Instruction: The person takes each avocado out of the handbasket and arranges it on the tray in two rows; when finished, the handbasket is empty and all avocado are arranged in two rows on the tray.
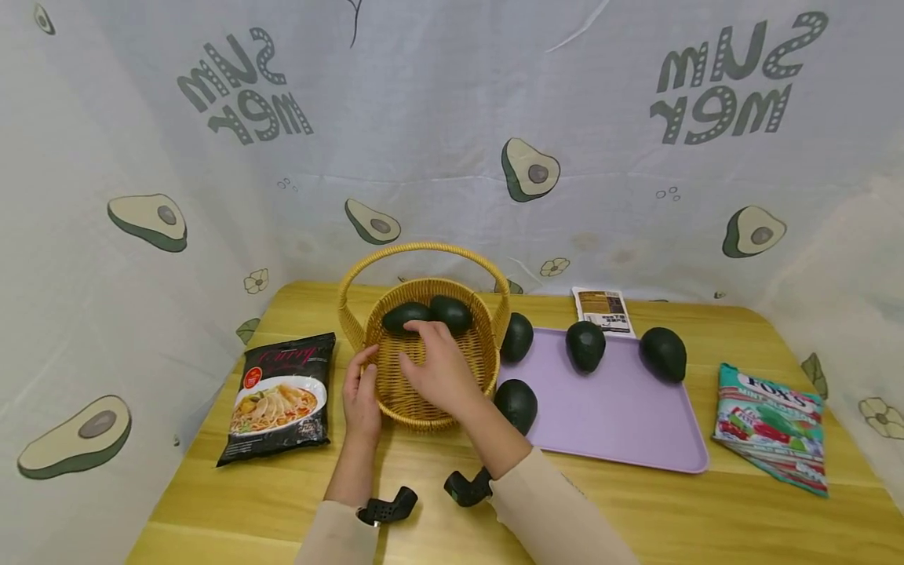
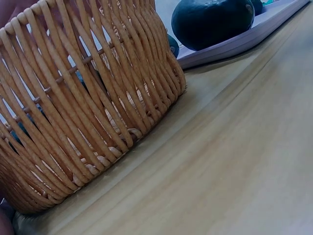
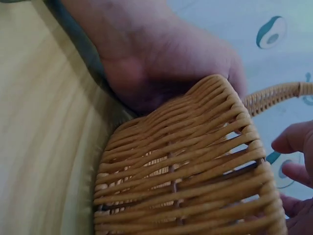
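Observation:
A woven basket (image 1: 438,408) with a tall arched handle stands on the table. Two dark green avocados, one on the left (image 1: 404,318) and one on the right (image 1: 452,313), lie at its far side. My left hand (image 1: 362,399) holds the basket's left rim; in the right wrist view that hand (image 3: 171,63) bends against the wickerwork. Over the basket's inside is my right hand (image 1: 438,369), thumb and fingers spread apart with nothing between them, fingertips overlapping the left avocado's near edge. In the right wrist view its fingers (image 3: 298,139) show above the rim.
Right of the basket lies a lilac tray (image 1: 614,416) with several avocados, one being near its middle back (image 1: 585,346). A black noodle packet (image 1: 282,396) lies at left, a Fox's sweets bag (image 1: 771,428) at right. Behind the tray is a white-and-brown packet (image 1: 603,311).

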A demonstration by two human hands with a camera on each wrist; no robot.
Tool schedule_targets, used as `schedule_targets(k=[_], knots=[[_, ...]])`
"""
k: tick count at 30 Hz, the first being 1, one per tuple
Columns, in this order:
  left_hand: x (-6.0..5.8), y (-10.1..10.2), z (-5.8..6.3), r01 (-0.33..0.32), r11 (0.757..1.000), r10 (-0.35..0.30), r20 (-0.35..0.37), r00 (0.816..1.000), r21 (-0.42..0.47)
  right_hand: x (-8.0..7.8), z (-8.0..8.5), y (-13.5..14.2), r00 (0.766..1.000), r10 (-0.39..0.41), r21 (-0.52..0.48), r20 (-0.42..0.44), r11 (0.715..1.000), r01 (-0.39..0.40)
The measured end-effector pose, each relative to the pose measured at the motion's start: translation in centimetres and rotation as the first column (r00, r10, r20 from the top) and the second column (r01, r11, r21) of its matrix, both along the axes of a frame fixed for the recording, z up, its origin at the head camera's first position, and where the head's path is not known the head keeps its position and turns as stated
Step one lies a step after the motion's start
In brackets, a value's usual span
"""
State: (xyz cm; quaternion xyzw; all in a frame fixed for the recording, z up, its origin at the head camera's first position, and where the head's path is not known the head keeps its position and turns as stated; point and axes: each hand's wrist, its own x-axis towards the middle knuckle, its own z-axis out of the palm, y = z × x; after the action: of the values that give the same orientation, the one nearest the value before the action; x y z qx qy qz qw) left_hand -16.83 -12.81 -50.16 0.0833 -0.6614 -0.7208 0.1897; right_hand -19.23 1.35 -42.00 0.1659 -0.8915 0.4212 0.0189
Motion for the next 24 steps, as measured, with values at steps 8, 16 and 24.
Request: schedule_targets(k=[8,16,24], knots=[[-0.1,-0.1,-0.1,-0.018,1.0,0.018,0.008,1.0,-0.01,-3.5,-0.4,-2.5,0.996,-0.081,0.005,0.038,0.997,0.081],[0.0,0.1,-0.1,-0.002,1.0,0.002,0.015,1.0,0.003,-5.8,-2.2,-3.2,0.993,-0.103,0.178,-0.064,0.977,0.113],[0.0,0.0,0.0,-0.002,1.0,0.002,0.015,1.0,0.002,-6.0,-3.0,-3.2,0.997,-0.079,0.195,-0.005,0.978,0.078]])
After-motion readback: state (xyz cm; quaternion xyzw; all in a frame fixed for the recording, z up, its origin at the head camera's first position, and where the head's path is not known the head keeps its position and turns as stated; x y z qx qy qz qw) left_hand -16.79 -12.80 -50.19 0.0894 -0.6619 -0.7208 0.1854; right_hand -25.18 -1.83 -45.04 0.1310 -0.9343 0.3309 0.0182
